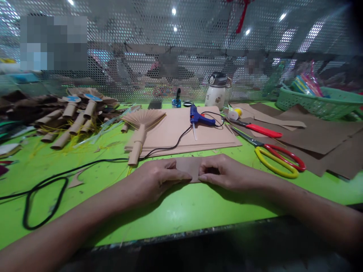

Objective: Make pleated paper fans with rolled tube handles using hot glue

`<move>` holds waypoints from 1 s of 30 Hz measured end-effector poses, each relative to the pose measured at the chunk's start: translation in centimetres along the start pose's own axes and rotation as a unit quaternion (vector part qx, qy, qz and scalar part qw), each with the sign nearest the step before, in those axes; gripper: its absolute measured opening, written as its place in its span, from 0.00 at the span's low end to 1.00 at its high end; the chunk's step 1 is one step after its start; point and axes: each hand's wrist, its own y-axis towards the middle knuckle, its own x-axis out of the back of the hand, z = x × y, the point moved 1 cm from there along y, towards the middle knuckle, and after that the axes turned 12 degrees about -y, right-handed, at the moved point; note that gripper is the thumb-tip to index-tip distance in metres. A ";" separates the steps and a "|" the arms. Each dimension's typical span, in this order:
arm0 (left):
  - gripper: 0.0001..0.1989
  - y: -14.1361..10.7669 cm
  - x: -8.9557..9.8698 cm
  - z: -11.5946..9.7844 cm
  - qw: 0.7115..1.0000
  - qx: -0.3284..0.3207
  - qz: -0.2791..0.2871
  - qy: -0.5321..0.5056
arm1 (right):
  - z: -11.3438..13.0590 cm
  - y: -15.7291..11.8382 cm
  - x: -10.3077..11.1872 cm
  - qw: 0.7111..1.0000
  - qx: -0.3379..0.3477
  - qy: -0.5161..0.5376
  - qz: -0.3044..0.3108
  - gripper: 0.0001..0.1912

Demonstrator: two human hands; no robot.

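Between my hands, near the table's front edge, is a small piece of brown paper (pixel 187 168). My left hand (pixel 159 177) grips its left part, thumb along the front edge. On the right side my right hand (pixel 219 172) pinches the paper between thumb and curled fingers. Just beyond lies a stack of brown paper sheets (pixel 170 132), with a blue glue gun (pixel 200 116) resting on top. A pleated paper fan (pixel 138 136) with a rolled paper handle lies at the stack's left side.
Scissors (pixel 279 160) and a red-handled cutter (pixel 263 130) lie right, beside dark brown paper (pixel 309 132). A green basket (pixel 317 104) and a white bottle (pixel 216 92) stand farther back. Several paper-handled pieces (pixel 76 122) are piled left. A black cord (pixel 93 162) crosses the green table (pixel 176 215).
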 end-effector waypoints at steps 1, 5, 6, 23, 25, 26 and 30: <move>0.14 0.0 0.0 0.0 1.000 0.001 0.003 0.002 | 0.1 0.0 0.0 1.000 0.001 -0.008 -0.002 0.05; 0.14 0.1 0.0 -0.1 1.000 0.003 0.014 0.014 | 0.2 0.0 0.0 0.999 0.015 -0.036 0.004 0.06; 0.14 0.1 0.0 -0.1 1.000 0.003 0.014 0.016 | 0.2 0.0 0.1 0.999 0.018 -0.039 0.006 0.06; 0.12 -0.3 -0.1 -0.6 0.999 0.034 0.024 0.023 | 0.2 0.1 0.0 1.000 -0.006 -0.001 -0.009 0.03; 0.12 -0.3 -0.1 -0.5 0.999 0.026 0.017 0.012 | 0.0 0.0 -0.1 1.000 0.008 -0.003 -0.015 0.04; 0.13 -0.3 -0.1 -0.5 1.000 0.023 0.011 0.005 | -0.1 0.0 -0.1 1.000 0.015 0.001 -0.017 0.04; 0.14 -0.3 0.0 -0.4 1.000 0.019 0.004 -0.007 | -0.2 -0.1 -0.1 0.998 0.006 0.057 -0.015 0.06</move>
